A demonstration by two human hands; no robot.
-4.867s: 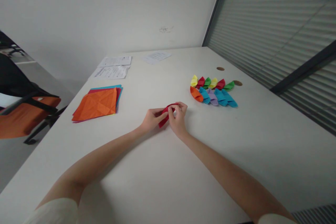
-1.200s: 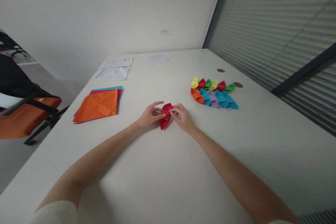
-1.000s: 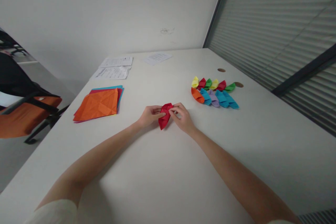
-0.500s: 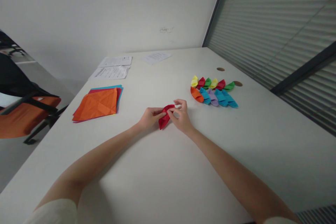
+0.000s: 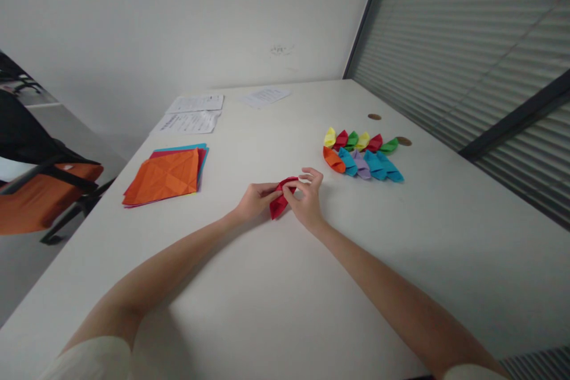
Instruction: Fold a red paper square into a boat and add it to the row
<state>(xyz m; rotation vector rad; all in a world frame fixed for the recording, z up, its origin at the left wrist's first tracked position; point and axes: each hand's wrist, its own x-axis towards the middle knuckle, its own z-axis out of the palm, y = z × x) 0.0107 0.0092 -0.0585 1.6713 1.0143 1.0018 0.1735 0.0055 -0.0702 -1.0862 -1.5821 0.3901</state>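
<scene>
A red folded paper piece (image 5: pixel 278 206), pointed at its lower end, is held between both hands just over the middle of the table. My left hand (image 5: pixel 256 200) grips its left side between thumb and fingers. From the right, my right hand (image 5: pixel 307 199) pinches the paper near its middle with thumb and index finger, while the other fingers are raised and bent. The fingers cover part of the folds. Beyond my right hand lie two rows of similar folded pieces, among them an orange piece (image 5: pixel 333 160), a purple piece (image 5: pixel 361 166) and a green piece (image 5: pixel 390 146).
On the left of the white table (image 5: pixel 267 297) lies a stack of coloured paper sheets (image 5: pixel 164 175), creased orange on top. Printed papers (image 5: pixel 189 122) rest at the back left. An orange and black chair (image 5: pixel 48 196) stands beyond the left edge. Blinds (image 5: pixel 472 41) line the right side.
My right hand has shifted slightly, its raised fingers moving a little to the right and opening more. The red paper and my left hand stay almost in place.
</scene>
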